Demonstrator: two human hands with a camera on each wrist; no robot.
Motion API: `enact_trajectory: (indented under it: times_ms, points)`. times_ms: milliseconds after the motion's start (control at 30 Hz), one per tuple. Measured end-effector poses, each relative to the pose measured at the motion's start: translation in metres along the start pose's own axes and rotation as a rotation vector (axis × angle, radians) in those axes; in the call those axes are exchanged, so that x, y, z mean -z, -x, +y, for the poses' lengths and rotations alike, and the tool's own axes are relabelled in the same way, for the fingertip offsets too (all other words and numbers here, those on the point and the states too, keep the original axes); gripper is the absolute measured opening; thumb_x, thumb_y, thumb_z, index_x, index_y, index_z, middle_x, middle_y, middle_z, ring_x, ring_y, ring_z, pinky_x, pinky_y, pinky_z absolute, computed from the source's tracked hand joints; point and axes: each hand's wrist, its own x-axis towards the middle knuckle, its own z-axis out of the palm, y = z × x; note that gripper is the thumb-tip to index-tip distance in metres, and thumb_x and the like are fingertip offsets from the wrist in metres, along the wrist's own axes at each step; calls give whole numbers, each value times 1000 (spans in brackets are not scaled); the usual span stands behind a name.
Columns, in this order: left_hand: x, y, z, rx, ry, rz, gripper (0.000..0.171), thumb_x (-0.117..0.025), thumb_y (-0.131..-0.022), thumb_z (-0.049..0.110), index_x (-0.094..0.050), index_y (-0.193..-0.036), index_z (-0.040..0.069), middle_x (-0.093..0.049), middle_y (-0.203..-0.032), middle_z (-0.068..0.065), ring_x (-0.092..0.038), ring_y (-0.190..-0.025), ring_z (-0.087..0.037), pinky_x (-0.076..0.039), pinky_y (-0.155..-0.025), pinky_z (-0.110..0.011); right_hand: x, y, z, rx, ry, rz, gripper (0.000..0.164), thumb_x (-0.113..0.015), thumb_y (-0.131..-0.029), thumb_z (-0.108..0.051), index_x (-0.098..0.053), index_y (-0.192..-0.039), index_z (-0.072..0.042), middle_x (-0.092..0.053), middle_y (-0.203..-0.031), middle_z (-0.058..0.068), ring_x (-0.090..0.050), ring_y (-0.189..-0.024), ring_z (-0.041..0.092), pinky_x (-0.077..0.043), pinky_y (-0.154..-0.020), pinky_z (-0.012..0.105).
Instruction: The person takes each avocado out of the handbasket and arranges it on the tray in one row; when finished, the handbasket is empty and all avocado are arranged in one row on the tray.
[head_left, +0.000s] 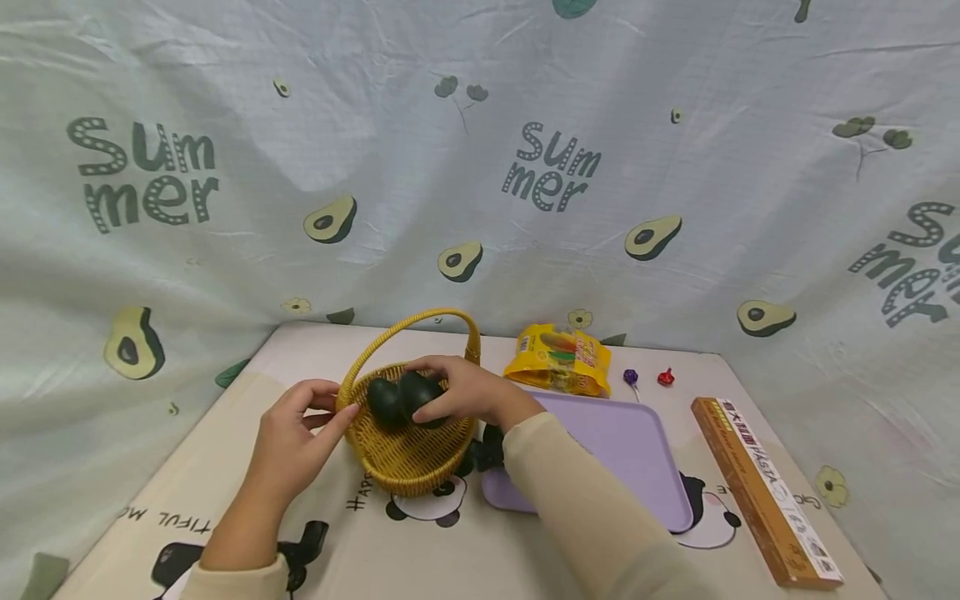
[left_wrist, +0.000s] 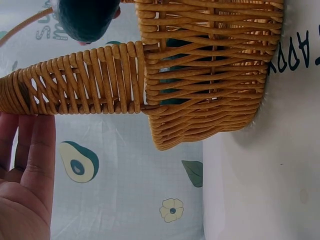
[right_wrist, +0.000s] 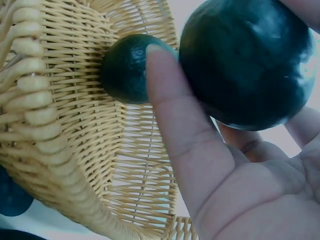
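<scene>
A yellow-brown wicker basket with a tall arched handle stands on the table. My left hand holds the base of the handle at its left side; in the left wrist view, fingertips reach behind the woven handle. In my right hand is a dark green avocado, gripped between thumb and fingers above the basket. Another avocado lies inside the basket and shows between the canes in the left wrist view. Past the basket's rim, the right wrist view shows part of a dark round thing.
Right of the basket lies a lilac tray, partly covered by my right sleeve. Behind it are a yellow printed bag, a purple lollipop and a small red-wrapped sweet. A long pasta box lies near the right edge.
</scene>
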Motion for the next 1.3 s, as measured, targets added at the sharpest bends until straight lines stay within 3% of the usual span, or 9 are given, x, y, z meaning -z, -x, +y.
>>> enact_trajectory:
  times_ms: [233, 367, 633, 867, 1100, 1300]
  points:
    - [0, -2, 0, 9, 1, -4, 27, -81, -88, 7, -65, -110, 4, -68, -99, -5, -61, -90, 4, -51, -78, -2, 4, 6, 2, 65, -28, 17, 59, -90, -79, -20, -66, -131, -33, -62, -130, 5, -65, -110, 23, -64, -85, 46]
    - [-1, -2, 0, 9, 1, -6, 27, -81, -88, 7, -65, -110, 5, -68, -99, -5, -61, -90, 3, -51, -78, -2, 7, 13, 1, 91, -50, 18, 53, -89, -79, -17, -70, -126, -31, -61, -131, 0, -64, -109, 24, -63, -86, 48]
    - [0, -2, -2, 8, 11, 5, 27, -81, -88, 8, -66, -109, 5, -68, -99, -5, -59, -90, 7, -51, -77, -2, 12, 20, 2, 127, 69, 39, 52, -88, -80, -25, -67, -125, -38, -60, -130, -4, -63, -108, 23, -60, -88, 36]
    - [-1, -3, -3, 1, 21, 7, 27, -82, -88, 7, -66, -110, 5, -68, -100, -4, -60, -91, 6, -51, -78, -2, 17, 34, 1, 121, -30, 42, 42, -71, -95, -21, -65, -135, -31, -56, -138, 1, -61, -112, 25, -62, -89, 45]
    - [-2, -3, -4, -3, 23, 5, 27, -81, -88, 7, -66, -110, 6, -68, -100, -4, -60, -90, 6, -51, -77, -2, 22, 51, 3, 151, 100, 106, 41, -80, -89, -30, -64, -126, -39, -59, -133, -2, -61, -112, 23, -59, -90, 35]
    - [-1, -3, -4, -1, 22, 4, 26, -82, -88, 8, -66, -109, 6, -68, -99, -4, -60, -89, 5, -52, -77, -3, 22, 63, 7, 126, -2, 81, 36, -67, -99, -23, -65, -133, -33, -56, -138, 6, -62, -112, 27, -63, -87, 40]
